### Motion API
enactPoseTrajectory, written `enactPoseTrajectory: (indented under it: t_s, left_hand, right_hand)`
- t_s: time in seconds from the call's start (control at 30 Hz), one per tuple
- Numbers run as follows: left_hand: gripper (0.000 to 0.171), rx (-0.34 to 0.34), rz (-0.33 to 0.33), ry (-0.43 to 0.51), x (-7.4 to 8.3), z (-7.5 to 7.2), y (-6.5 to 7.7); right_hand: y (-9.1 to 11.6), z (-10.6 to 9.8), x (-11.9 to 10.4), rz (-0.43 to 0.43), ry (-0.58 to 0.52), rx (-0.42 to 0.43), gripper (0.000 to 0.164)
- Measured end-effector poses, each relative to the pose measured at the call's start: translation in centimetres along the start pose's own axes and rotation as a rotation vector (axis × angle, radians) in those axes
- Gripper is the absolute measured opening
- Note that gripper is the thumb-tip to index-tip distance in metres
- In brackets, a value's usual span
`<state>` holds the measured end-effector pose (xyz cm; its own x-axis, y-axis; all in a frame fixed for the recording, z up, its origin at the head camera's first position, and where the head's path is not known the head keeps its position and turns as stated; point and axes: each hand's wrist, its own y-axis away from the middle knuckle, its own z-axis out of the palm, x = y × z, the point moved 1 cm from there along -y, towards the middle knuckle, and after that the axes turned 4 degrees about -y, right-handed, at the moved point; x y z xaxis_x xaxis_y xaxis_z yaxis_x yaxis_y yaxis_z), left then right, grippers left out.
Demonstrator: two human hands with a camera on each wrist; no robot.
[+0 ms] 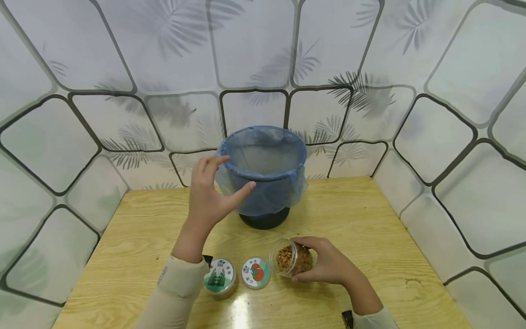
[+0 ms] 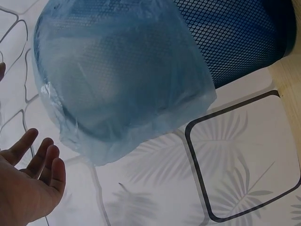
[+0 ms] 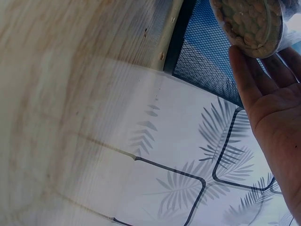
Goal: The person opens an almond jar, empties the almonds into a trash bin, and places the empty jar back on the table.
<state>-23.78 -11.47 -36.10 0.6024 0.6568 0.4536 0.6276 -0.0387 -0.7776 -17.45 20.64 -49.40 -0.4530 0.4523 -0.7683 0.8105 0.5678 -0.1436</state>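
Observation:
My right hand (image 1: 324, 262) grips a clear plastic jar (image 1: 291, 258) of brown nuts or beans. The jar is tilted, its uncovered mouth facing left; the right wrist view shows the jar (image 3: 249, 26) against the fingers. My left hand (image 1: 209, 192) is raised at the left front of a waste bin, thumb and fingers spread apart, holding nothing. In the left wrist view this hand (image 2: 35, 183) is apart from the blue bag (image 2: 122, 89) lining the bin. The bag (image 1: 267, 192) folds over the rim of the dark mesh bin (image 1: 265, 220).
A round lid with a tomato picture (image 1: 255, 273) lies just left of the held jar. Beside it stands a lidded jar with a green vegetable label (image 1: 219, 276), near the left sleeve. The wooden table (image 1: 349, 214) meets patterned walls (image 1: 255, 114) at the back and sides.

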Motion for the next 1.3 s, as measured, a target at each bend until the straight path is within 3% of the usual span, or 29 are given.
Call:
enactPoseTrajectory:
  t_s: [0.37,0.77,0.93,1.3]
  left_hand:
    - [0.079,-0.078,-0.048,-0.026,0.0,0.2,-1.0]
    - [0.081,-0.182,-0.009,-0.099,-0.3,2.0,-3.0]
    - [0.085,-0.224,-0.041,-0.097,-0.9,2.3,-3.6]
    - [0.099,-0.385,-0.12,-0.152,-1.6,3.4,-5.7]
  right_hand:
    - [0.1,0.1,0.1,-0.007,-0.003,0.001,0.09]
    - [0.1,0.0,-0.1,-0.015,-0.005,-0.002,0.089]
    - [-0.1,0.0,-0.2,-0.007,-0.006,-0.02,0.089]
    - [-0.1,0.2,-0.2,-0.001,-0.017,-0.021,0.088]
